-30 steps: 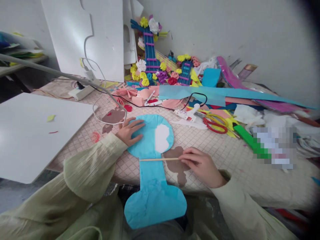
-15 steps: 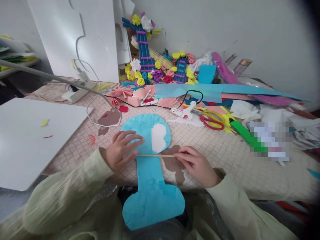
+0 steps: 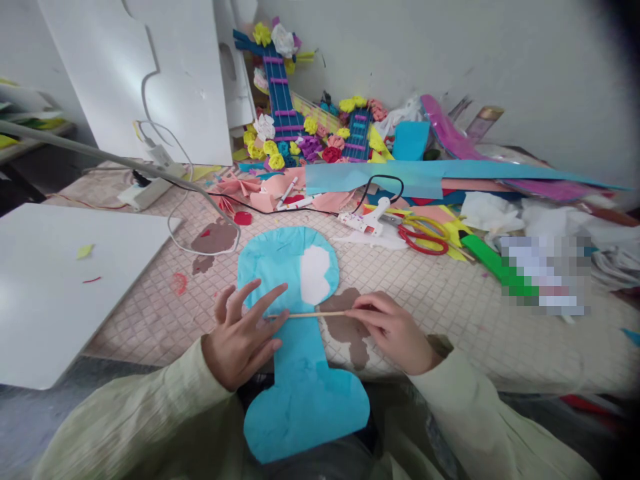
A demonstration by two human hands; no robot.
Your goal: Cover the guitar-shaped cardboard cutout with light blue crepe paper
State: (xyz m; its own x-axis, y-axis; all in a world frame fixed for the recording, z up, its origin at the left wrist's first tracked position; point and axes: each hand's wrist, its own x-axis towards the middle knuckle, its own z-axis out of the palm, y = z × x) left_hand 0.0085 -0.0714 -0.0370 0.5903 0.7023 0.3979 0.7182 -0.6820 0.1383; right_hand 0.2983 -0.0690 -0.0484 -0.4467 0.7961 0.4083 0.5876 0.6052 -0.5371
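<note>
A blue paper-covered shape [image 3: 300,400] with a round top and a wide, lobed bottom lies over the table's front edge. On its round part is a white paper piece [image 3: 315,275]. Across its narrow part runs a thin wooden stick [image 3: 320,314]. My right hand [image 3: 393,331] pinches the stick's right end between thumb and fingers. My left hand [image 3: 247,337] rests over the shape's left side with fingers spread, touching the stick near its left end.
A glue gun [image 3: 367,219], red and yellow scissors [image 3: 425,237] and a green cutter [image 3: 493,265] lie behind and to the right. Paper scraps and flower-decorated blue models [image 3: 283,100] stand by the wall. A white board [image 3: 75,280] is at left, beside a power strip [image 3: 150,192].
My left hand has shifted slightly down and right, its fingers spread wider over the stick. The stick's left part sits a little lower. My right hand keeps its pinch.
</note>
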